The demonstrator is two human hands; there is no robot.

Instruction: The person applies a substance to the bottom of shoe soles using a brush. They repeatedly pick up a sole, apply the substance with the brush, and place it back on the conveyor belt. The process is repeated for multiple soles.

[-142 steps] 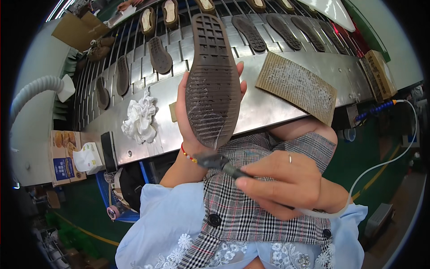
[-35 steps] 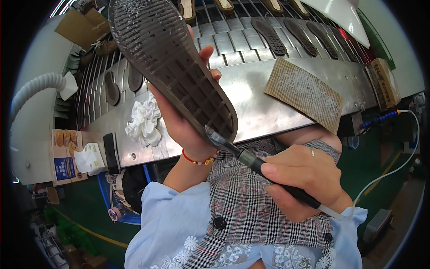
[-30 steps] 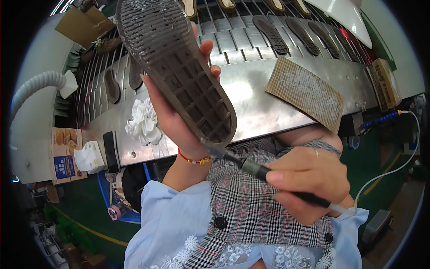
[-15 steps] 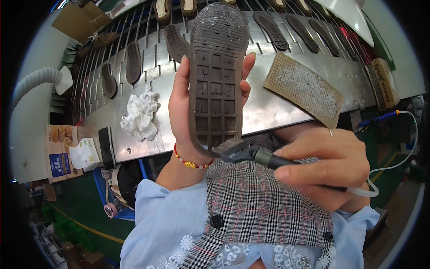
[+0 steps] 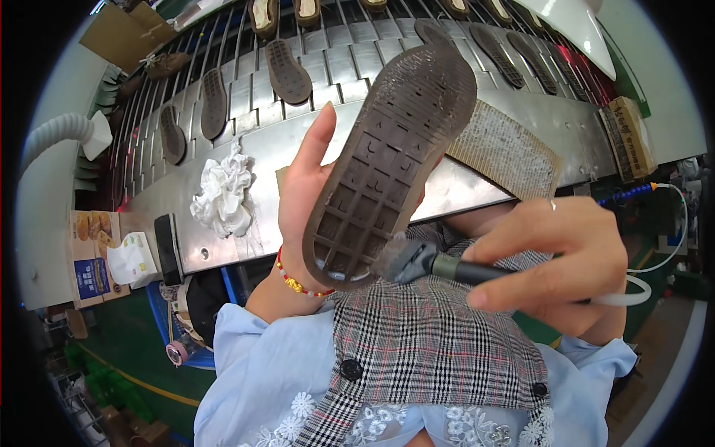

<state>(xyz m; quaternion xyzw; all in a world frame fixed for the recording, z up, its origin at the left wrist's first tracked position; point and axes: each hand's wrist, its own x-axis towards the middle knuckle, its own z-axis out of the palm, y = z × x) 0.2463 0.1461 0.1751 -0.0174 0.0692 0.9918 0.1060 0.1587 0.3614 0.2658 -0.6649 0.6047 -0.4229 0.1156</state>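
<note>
A dark brown shoe sole (image 5: 383, 167) lies tilted across my left hand (image 5: 299, 190), its gridded inner face up and its broad end pointing away to the right. The palm and fingers support it from beneath, the fingers mostly hidden, while the thumb sticks out to the side. The sole's broad end has a wet-looking shine. In my right hand (image 5: 558, 257) is a brush (image 5: 458, 268) with a dark handle and a pale hose at its rear. Its bristles, slightly blurred, are at the right edge of the sole's narrow end.
Beyond the metal table edge, a slatted conveyor (image 5: 246, 97) carries several soles and shoes. A whitish-stained corrugated board (image 5: 514, 153) lies right of the sole, crumpled white tissue (image 5: 223, 190) to the left. A phone (image 5: 168, 249), tissue pack (image 5: 132, 259) and cardboard box (image 5: 631, 138) sit further out.
The sole has turned clockwise, its broad end swinging right and nearer, and my left thumb has come off its side. The brush has shifted slightly right along the narrow end.
</note>
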